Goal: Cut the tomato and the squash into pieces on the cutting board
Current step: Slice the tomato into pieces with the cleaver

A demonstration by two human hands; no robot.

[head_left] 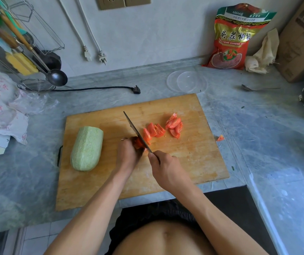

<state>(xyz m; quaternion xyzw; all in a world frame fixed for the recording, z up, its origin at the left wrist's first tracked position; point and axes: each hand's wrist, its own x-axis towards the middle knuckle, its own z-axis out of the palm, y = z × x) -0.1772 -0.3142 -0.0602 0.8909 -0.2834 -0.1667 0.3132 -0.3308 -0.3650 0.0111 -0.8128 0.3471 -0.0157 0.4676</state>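
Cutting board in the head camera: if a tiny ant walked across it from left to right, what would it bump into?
squash → left hand holding the uncut tomato chunk → knife → near tomato pieces → far tomato pieces → stray tomato bit, just off the cutting board

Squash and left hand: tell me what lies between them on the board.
Head view: only bare board separates the squash from the left hand.
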